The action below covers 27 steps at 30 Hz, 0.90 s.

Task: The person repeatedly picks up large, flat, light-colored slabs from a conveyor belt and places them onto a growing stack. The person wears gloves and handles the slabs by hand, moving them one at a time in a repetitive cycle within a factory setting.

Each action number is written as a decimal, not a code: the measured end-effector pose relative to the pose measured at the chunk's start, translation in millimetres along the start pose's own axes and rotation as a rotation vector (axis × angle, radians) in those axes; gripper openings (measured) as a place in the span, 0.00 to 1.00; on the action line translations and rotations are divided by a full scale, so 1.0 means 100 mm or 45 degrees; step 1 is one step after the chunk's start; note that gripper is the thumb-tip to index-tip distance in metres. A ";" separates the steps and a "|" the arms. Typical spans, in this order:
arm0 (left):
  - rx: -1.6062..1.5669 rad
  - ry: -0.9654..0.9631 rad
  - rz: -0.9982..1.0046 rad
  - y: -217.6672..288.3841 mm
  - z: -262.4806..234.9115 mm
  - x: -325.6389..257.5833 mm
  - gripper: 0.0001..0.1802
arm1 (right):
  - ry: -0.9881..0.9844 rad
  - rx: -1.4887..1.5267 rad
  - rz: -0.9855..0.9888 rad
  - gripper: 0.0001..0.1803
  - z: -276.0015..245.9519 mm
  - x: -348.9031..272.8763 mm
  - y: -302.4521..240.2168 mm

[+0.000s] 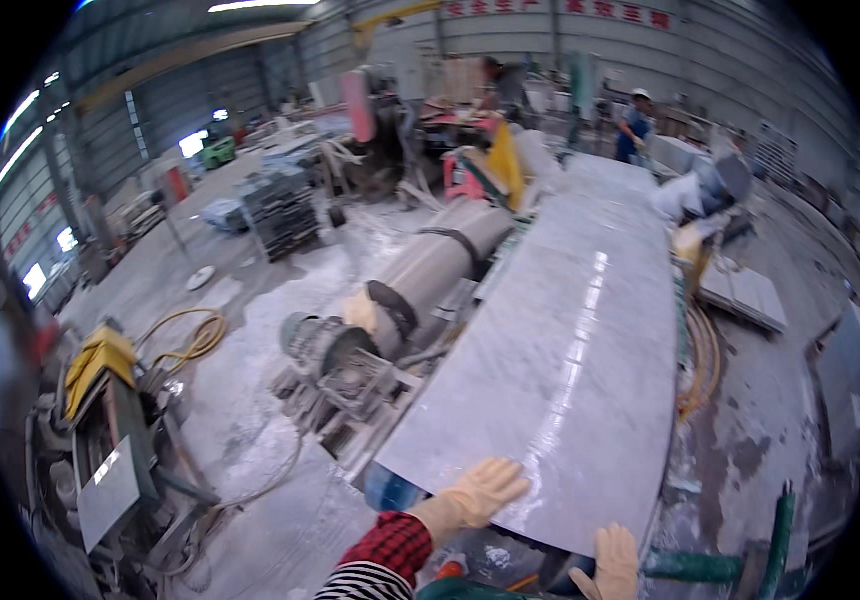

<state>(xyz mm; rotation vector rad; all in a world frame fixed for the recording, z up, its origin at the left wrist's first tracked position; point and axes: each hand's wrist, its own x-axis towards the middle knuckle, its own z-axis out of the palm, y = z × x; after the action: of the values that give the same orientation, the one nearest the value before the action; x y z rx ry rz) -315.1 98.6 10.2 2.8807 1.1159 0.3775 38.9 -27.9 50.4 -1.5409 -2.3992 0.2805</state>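
Observation:
A long, polished pale grey stone slab (580, 330) stretches away from me, its surface catching a bright streak of light. My left hand (480, 492), in a cream rubber glove below a red-and-black checked sleeve, rests on the slab's near left edge with fingers stretched out. At the near right edge is my right hand (610, 565), gloved the same way. Its fingers point forward over the rim and the thumb stands apart. Neither hand is wrapped round anything. A blue block or container (392, 490) shows under the slab's near left corner.
Left of the slab lies a dusty motor with a big cylinder (440, 265). Green pipes (695, 567) run at the near right; hoses (702, 370) hang along the right side. Stacked slabs (280, 210) stand farther left. A person in blue (633, 130) is beyond the far end.

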 end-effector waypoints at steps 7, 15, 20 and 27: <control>-0.100 0.107 -0.014 -0.02 -0.08 -0.12 0.41 | 0.011 -0.037 0.002 0.49 0.02 0.11 -0.18; -0.107 0.151 -0.021 -0.06 0.08 -0.12 0.41 | -0.001 -0.117 -0.118 0.45 0.26 0.69 -0.55; -0.093 0.018 -0.057 -0.06 0.14 -0.17 0.48 | 0.201 -0.117 -0.196 0.43 0.79 0.73 -0.31; -0.061 0.112 -0.040 0.01 0.07 -0.17 0.42 | 0.305 -0.137 -0.214 0.38 0.76 0.71 -0.35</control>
<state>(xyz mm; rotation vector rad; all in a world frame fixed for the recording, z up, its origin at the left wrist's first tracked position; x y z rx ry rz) -325.2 86.9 -0.1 2.8263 1.1467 0.5265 -44.5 21.0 -1.9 -1.3193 -2.3649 -0.0662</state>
